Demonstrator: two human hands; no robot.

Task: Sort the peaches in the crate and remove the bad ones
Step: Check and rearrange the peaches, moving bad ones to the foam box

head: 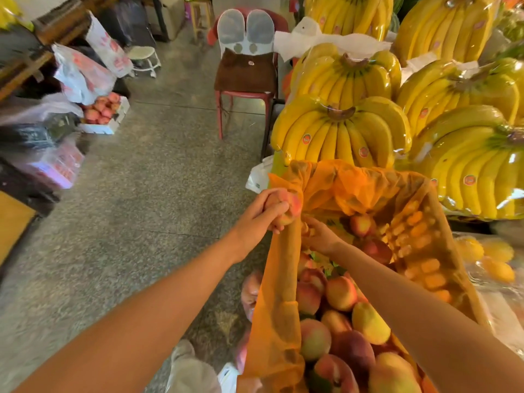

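No legible text: oval stickers (pixel 306 139) on bananas (pixel 340 131), red print (pixel 119 62) on plastic bags (pixel 82 76) too blurred.

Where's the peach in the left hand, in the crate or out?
Out: the left hand grips the peach just outside the orange liner edge, with floor behind it.

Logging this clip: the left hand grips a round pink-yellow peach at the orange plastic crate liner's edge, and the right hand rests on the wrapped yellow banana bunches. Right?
No: in the head view the right hand reaches inside the orange plastic crate liner, clear of the wrapped yellow banana bunches. The left hand does grip the round pink-yellow peach.
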